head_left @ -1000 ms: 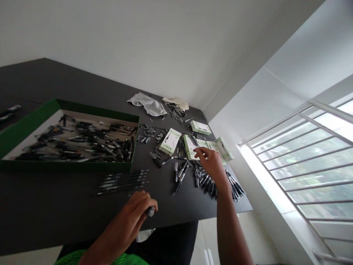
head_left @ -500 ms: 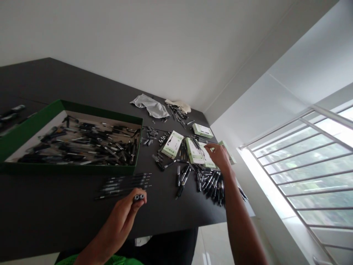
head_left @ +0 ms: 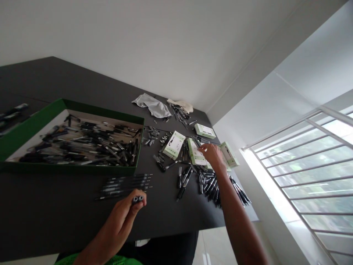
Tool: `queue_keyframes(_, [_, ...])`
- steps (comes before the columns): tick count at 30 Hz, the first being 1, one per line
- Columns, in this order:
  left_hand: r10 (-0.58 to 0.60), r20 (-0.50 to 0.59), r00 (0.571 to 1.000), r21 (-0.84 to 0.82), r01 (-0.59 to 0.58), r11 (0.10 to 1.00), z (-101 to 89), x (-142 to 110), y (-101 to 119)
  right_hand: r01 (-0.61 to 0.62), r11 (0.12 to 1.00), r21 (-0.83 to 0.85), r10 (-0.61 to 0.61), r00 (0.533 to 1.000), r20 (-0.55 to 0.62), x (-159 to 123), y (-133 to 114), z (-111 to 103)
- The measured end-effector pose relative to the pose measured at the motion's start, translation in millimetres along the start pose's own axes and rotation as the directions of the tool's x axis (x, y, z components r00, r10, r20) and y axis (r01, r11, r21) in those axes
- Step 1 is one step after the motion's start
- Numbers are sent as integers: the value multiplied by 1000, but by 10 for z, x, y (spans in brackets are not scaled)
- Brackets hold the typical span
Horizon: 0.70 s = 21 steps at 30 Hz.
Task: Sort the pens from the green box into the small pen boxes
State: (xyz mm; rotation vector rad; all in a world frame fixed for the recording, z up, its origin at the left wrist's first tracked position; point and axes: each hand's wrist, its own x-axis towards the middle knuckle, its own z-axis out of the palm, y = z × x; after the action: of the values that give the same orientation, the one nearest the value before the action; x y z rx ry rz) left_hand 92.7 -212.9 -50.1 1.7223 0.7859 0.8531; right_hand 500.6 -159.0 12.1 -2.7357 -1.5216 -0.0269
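My left hand [head_left: 128,209] is closed round two dark pen barrels [head_left: 137,199], whose hollow ends point up toward me. Beside it on the table lies a row of pens [head_left: 125,185] with their thin tips pointing right. My right hand [head_left: 213,155] is over the light green and white boxes, its thumb and fingers drawn together at a few thin pen parts [head_left: 196,142] on one box [head_left: 194,156]. What sits between those fingertips is too small to make out. Below my right wrist spreads a heap of black pens [head_left: 213,189].
A green-rimmed tray [head_left: 91,168] full of loose pens stands at left. Several pen boxes [head_left: 174,145] lie at right, with clear caps [head_left: 151,134] near them. A grey cloth [head_left: 153,106] and a cream cloth [head_left: 182,106] rest by the wall. A barred window [head_left: 309,176] is at right.
My right hand has moved left and slightly down, toward the pen parts on the box. My left hand stays in place with the two pen barrels.
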Motion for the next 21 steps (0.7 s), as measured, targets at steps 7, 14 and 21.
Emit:
queue_keyframes(7, [2,54,999,8,-3,1000,-11,12,21,0,990,-144,12,996,86,73,-65,-64])
queue_keyframes(14, [-59,90,994,2,59,998,-16,-35,-22,48,965,-256,-7,987,159,145,-180,-53])
queue_keyframes(21, [-73,101,992,-26,76,997,-7,-31,-10,108,976,-190,-88,990,114,-24,-177,35])
